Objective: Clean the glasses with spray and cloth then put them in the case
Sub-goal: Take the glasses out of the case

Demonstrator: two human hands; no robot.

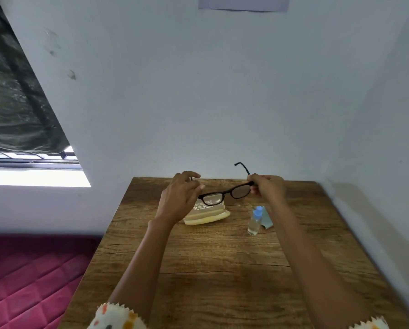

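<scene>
Glasses [224, 194] held over table [222, 269], right temple unfolded.
Frame ends are pinched by 2 hands, left hand [177, 198] and right hand [267, 188]; case [207, 216] is seen beneath.

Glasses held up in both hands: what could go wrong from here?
1. The left hand and right hand pinch the glasses only at the frame ends, above the table; a slip may drop them.
2. The spray bottle stands close beside the right forearm and could be knocked over when that arm lowers.
</scene>
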